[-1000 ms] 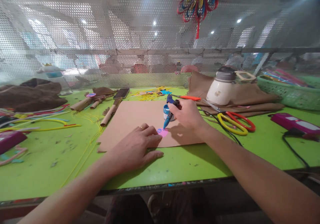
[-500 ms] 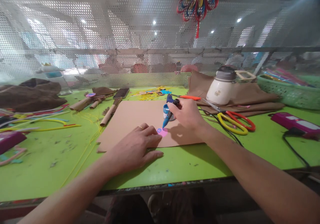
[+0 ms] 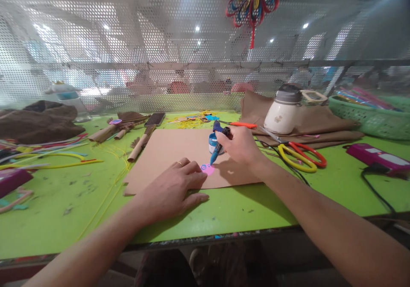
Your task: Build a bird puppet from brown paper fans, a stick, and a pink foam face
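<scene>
A blue marker [image 3: 215,153] is pinched in my right hand [image 3: 241,145], tip down at the right side of a small pink disc [image 3: 209,171]. A blue ring and a smaller blue mark show on the disc. My left hand [image 3: 181,182] lies flat, fingers stretched out, with its fingertips at the disc's left edge and its thumb over the green table. Under the disc is a sheet of brown cardboard [image 3: 173,144]. Just behind the marker stands a small jar with blue contents [image 3: 212,143], partly hidden by the marker and my right hand.
Scissors [image 3: 299,156], a white flask [image 3: 282,112] and brown cloth [image 3: 333,122] lie right, before a green basket [image 3: 368,118]. A purple device [image 3: 378,158] trails a cable. Brown paper rolls [image 3: 139,146], a phone [image 3: 155,119] and pipe cleaners [image 3: 64,154] are left. Perforated mesh [image 3: 128,77] stands behind.
The marker's tip has shifted slightly to the right on the pink disc, and a small blue mark now shows beside it. My left hand has stayed in place.
</scene>
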The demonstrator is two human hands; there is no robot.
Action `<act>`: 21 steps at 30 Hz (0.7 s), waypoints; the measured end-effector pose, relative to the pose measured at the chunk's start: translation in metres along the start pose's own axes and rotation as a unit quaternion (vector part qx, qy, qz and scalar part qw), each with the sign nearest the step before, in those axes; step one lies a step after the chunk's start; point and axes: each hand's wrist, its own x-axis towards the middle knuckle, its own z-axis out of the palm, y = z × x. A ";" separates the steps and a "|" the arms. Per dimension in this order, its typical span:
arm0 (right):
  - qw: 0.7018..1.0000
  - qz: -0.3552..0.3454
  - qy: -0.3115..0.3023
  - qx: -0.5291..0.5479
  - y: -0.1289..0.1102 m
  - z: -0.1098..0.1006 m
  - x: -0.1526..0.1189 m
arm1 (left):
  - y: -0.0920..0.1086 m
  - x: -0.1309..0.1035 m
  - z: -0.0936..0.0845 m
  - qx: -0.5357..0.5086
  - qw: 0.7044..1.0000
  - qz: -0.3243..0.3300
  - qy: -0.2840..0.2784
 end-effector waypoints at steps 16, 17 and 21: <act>1.000 -0.011 0.003 0.024 -0.002 0.000 -0.002 | 0.000 0.001 -0.001 -0.004 1.000 -0.009 -0.010; 1.000 -0.012 0.002 0.021 -0.002 -0.001 -0.002 | 0.000 0.001 -0.001 -0.005 1.000 -0.009 -0.009; 1.000 -0.006 -0.008 0.008 -0.004 -0.003 -0.002 | 0.000 0.001 0.000 -0.009 1.000 -0.009 -0.004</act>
